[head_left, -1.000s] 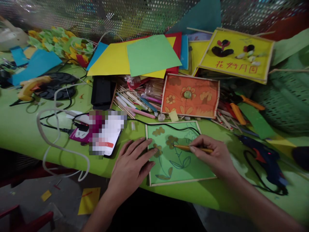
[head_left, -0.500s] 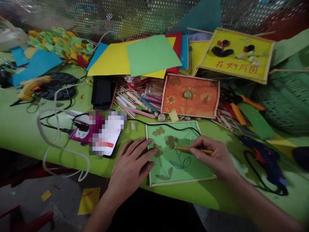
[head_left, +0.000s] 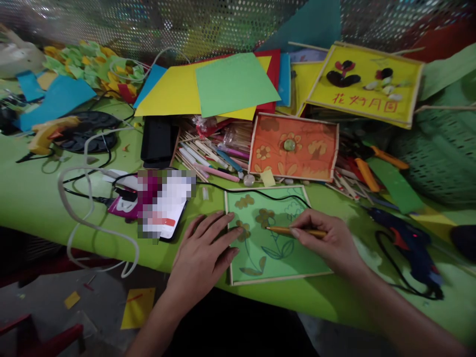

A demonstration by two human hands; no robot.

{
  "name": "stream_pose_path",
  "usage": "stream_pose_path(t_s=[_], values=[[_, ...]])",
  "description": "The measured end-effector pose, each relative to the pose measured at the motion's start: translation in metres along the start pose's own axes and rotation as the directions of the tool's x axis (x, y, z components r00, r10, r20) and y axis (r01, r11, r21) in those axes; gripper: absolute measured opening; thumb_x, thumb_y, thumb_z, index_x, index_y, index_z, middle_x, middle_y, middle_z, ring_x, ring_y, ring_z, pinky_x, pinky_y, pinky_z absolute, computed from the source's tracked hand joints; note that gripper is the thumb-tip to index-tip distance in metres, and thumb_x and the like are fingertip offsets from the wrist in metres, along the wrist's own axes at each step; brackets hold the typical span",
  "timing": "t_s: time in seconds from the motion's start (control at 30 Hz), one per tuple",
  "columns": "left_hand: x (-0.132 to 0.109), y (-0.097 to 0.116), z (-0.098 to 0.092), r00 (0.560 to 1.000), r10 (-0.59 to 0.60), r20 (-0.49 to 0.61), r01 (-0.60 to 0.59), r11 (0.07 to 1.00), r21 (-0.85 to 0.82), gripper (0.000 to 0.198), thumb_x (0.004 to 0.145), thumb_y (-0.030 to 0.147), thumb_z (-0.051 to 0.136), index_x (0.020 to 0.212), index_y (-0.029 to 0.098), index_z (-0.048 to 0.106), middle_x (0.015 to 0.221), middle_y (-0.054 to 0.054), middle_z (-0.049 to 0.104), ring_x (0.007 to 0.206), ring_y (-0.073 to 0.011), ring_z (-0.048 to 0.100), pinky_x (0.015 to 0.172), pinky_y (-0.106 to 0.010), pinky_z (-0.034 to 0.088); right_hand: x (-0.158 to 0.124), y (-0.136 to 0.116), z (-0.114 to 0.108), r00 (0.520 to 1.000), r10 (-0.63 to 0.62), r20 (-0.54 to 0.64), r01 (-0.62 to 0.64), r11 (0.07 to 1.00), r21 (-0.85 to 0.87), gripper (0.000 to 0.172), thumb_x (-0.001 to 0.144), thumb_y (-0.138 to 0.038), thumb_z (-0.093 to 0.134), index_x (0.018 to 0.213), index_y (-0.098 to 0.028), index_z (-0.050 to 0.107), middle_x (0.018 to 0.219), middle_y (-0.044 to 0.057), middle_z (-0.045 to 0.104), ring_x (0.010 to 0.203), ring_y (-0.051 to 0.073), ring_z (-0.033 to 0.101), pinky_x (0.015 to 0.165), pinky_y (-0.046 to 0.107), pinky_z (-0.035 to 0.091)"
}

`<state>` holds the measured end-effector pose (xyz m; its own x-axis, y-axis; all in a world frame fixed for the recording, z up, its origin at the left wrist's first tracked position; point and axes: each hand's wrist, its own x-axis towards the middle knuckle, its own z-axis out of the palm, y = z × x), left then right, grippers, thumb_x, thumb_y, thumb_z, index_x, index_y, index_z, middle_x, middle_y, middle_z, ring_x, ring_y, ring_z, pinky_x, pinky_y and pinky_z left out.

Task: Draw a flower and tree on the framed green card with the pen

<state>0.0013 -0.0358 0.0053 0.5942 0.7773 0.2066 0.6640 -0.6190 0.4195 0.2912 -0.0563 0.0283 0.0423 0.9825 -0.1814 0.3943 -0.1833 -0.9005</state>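
Observation:
In my right hand [head_left: 325, 243] is a gold-brown pen [head_left: 278, 230], its tip at a brown-coloured flower on a green sheet [head_left: 241, 270] edged with thin wooden sticks. Flowers and leaves are drawn in dark outline on this sheet, some filled in brown. My left hand [head_left: 208, 248] lies flat with fingers spread, its fingertips on the sheet's left edge. A black cable [head_left: 253, 192] crosses the top of the framed sheet and passes behind my right hand. Left of my left hand lies a phone [head_left: 167, 208] with a lit, blurred screen.
A blue glue gun [head_left: 405, 243] lies on the right, a yellow one [head_left: 48, 135] at far left. Behind the sheet are an orange framed picture [head_left: 275, 163], pens and sticks [head_left: 208, 153], and stacked coloured paper [head_left: 234, 84]. A purple power strip [head_left: 128, 203] with cables sits left.
The pen tip has shifted slightly to the left on the brown flower, and my right hand with it. My left hand has stayed in place.

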Motion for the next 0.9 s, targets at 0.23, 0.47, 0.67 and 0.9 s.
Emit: stream_pose_path(t_s=[0.23,0.47,0.67,0.9], values=[[-0.001,0.0,-0.001,1.0,-0.007,0.001,0.007,1.0,0.002,0.033,0.101,0.029,0.057,0.133,0.035,0.064,0.149,0.003,0.058,0.14,-0.0244,0.049,0.117,-0.05,0.035,-0.001,0.0,0.001,1.0,-0.013,0.01,0.014,1.0,-0.019,0.01,0.082,-0.026,0.069,0.074,-0.02,0.068,0.066,-0.001,0.064,0.059,0.013,0.055,0.057,0.025,0.044],[-0.001,-0.001,0.0,1.0,0.004,0.009,-0.004,1.0,-0.002,0.035,0.101,0.028,0.058,0.134,0.035,0.063,0.151,0.003,0.057,0.141,-0.0241,0.048,0.117,-0.049,0.036,0.001,-0.001,0.001,1.0,-0.028,-0.006,0.028,1.0,-0.009,0.009,0.08,-0.024,0.07,0.073,-0.02,0.069,0.064,-0.001,0.063,0.057,0.013,0.055,0.055,0.025,0.044],[0.0,-0.001,0.0,1.0,0.007,-0.026,-0.007,1.0,-0.023,0.028,0.1,0.029,0.06,0.127,0.032,0.066,0.146,0.002,0.061,0.137,-0.024,0.052,0.114,-0.05,0.04,-0.011,-0.001,-0.011,0.94,-0.146,-0.308,0.199,0.968,0.15,0.003,0.084,-0.024,0.077,0.087,-0.024,0.075,0.075,0.0,0.068,0.059,0.013,0.055,0.053,0.025,0.043],[-0.001,-0.006,0.006,0.984,-0.048,-0.171,0.027,0.992,-0.126,0.031,0.097,0.026,0.062,0.128,0.028,0.067,0.144,-0.005,0.062,0.134,-0.024,0.056,0.113,-0.049,0.046,-0.01,-0.01,-0.016,0.825,-0.264,-0.5,0.454,0.837,0.306,0.018,0.088,-0.027,0.073,0.106,-0.03,0.075,0.091,0.002,0.065,0.068,0.016,0.056,0.06,0.03,0.042]])
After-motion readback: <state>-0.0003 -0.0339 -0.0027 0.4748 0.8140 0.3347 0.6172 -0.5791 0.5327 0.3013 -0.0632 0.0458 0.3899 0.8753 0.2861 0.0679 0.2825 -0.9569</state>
